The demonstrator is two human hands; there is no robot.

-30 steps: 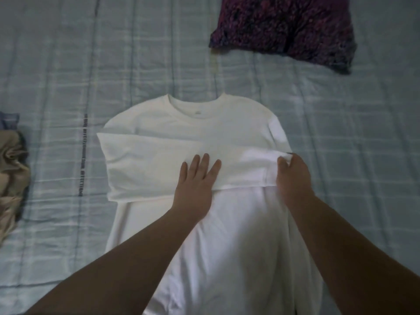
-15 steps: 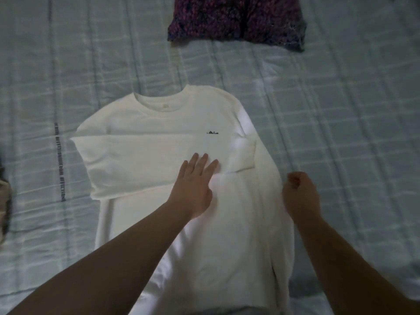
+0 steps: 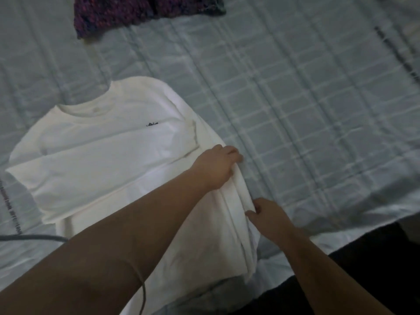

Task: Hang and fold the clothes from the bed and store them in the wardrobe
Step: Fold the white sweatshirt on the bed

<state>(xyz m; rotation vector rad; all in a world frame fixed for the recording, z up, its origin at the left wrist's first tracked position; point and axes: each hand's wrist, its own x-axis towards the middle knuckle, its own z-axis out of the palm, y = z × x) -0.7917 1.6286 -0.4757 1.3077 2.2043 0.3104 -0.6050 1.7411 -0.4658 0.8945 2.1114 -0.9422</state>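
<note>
A white long-sleeved shirt (image 3: 109,151) lies face up on the bed, collar towards the far side, with one sleeve folded flat across its chest. A small dark logo shows on the chest. My left hand (image 3: 216,165) reaches over the shirt to its right edge, fingers curled onto the other sleeve lying along that side. My right hand (image 3: 268,215) pinches the same sleeve a little lower, nearer to me. The shirt's hem is hidden under my left forearm.
The bed is covered by a pale blue checked sheet (image 3: 295,110). A folded dark purple knitted garment (image 3: 136,10) lies at the far edge. A thin grey cable (image 3: 34,237) crosses at the left. The bed's near edge drops to dark floor (image 3: 375,258) at the lower right.
My left hand has left the folded sleeve on the chest and moved right to the shirt's right edge. My right hand came in and took hold of the right sleeve. The view swung right.
</note>
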